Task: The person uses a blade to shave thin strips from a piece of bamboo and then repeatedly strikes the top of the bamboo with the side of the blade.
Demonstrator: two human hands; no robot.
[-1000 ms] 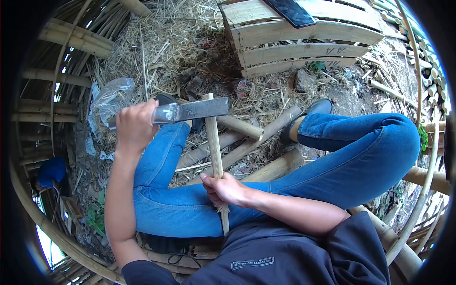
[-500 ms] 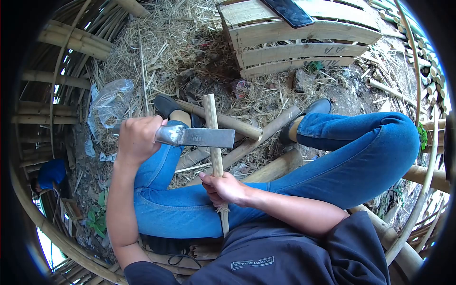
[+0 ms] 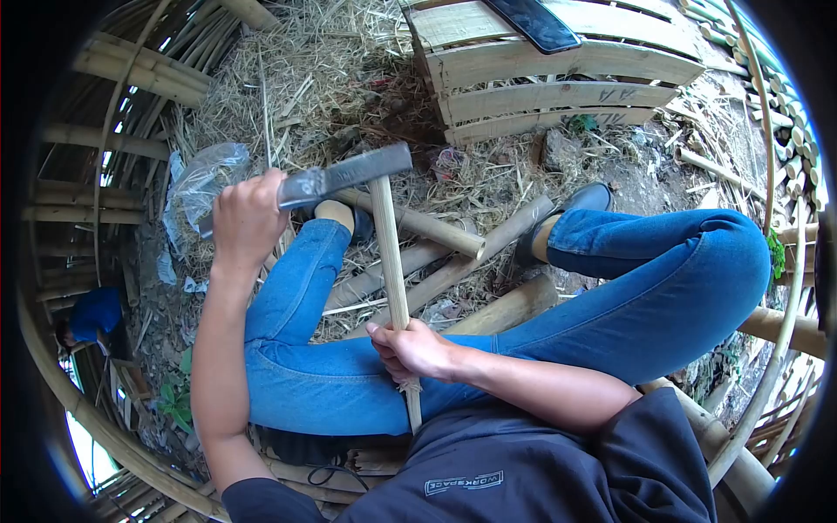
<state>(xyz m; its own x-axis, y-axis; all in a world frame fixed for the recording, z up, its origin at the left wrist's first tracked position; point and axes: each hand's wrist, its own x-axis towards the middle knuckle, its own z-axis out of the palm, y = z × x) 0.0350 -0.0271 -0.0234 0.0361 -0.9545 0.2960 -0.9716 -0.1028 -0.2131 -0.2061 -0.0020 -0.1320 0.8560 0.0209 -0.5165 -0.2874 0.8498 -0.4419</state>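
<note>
In my left hand (image 3: pixel 247 222) is the handle of a machete (image 3: pixel 353 172) with a short, square-ended metal blade. The blade slants up to the right and lies at the top end of a pale split-wood stick (image 3: pixel 390 253); whether it touches cannot be told. My right hand (image 3: pixel 414 350) is closed round the lower part of the stick, holding it upright over my lap. Shaved fibres stick out just below that hand. The stick's lower end rests against my shirt and jeans.
A slatted wooden crate (image 3: pixel 558 70) with a phone (image 3: pixel 536 24) on top stands ahead. Bamboo poles (image 3: pixel 488 248) lie between my feet. A plastic bag (image 3: pixel 205 183) is on the straw-littered ground. At far left is a person in blue (image 3: pixel 94 315); cut bamboo is stacked at right.
My left hand has raised the machete from across the stick's upper part to its top end, tilting the blade upward. My right hand and the stick have hardly moved.
</note>
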